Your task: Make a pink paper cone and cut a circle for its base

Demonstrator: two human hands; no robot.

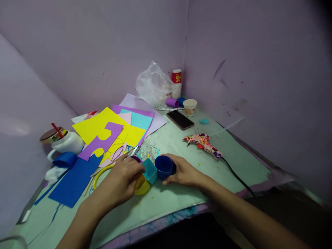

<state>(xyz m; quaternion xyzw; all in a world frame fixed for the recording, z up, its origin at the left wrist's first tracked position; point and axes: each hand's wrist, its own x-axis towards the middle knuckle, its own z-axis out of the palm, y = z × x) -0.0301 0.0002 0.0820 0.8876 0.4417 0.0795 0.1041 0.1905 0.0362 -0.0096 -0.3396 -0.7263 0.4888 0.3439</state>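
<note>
My right hand [185,170] is wrapped round the right side of a dark blue cup-shaped piece [164,167], which stands upright with its round mouth facing up. Against its left side sits a teal, square-cornered cup-shaped piece [150,172]. My left hand [126,178] curls its fingers over a yellow angular cup-shaped piece [142,186], in front of the teal one, and partly covers it. A purple piece [135,158] shows just beyond my left fingers, mostly hidden. Scissors [134,151] lie behind that hand, their handles out of sight.
A patterned hot glue gun [203,143] with a black cord lies at right. Behind are a phone [180,119], a small tub [190,107], paper cups [176,83] and a plastic bag [154,84]. Yellow sheets [90,126], a blue sheet [75,183] and a white mug [68,142] are at left.
</note>
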